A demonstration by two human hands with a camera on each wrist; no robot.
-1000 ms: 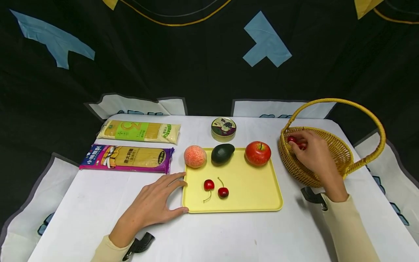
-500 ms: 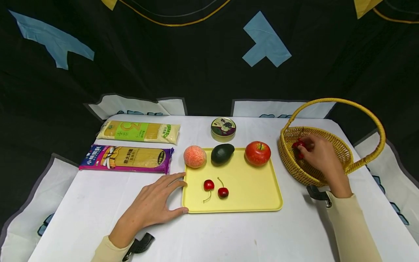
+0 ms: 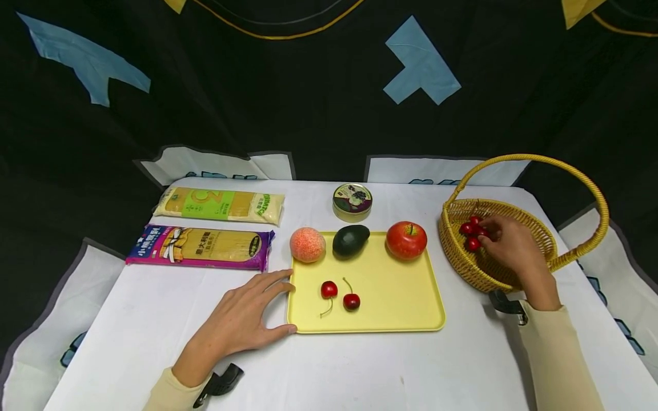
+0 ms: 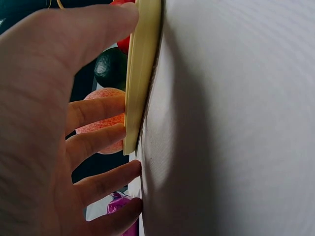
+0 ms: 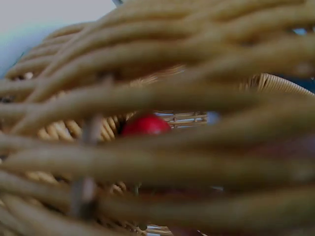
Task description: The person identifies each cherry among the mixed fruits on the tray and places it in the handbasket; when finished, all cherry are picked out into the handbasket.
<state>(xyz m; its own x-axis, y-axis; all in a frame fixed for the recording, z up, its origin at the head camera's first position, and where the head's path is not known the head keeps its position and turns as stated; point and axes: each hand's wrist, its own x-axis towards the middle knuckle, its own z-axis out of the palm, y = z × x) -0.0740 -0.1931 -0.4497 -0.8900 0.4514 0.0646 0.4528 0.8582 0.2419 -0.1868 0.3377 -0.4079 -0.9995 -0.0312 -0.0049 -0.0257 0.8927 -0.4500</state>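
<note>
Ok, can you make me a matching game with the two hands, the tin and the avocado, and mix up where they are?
Things:
1. Left hand
2. Right hand
3. Round tin
4. Avocado

Places:
A. Between the peach and the red apple
B. At the left edge of the yellow tray
C. On the white cloth, beyond the tray
D. Inside the basket

Right pairs: 1-B, 2-D, 3-C, 4-A.

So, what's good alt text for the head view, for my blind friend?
A person's right-hand grip is in a yellow wicker basket, at small red cherries. The left-hand grip touches a rectangular yellow tray bearing two stemmed red cherries, with a dark green avocado, round red apple and speckled orange peach along its far edge.
</note>
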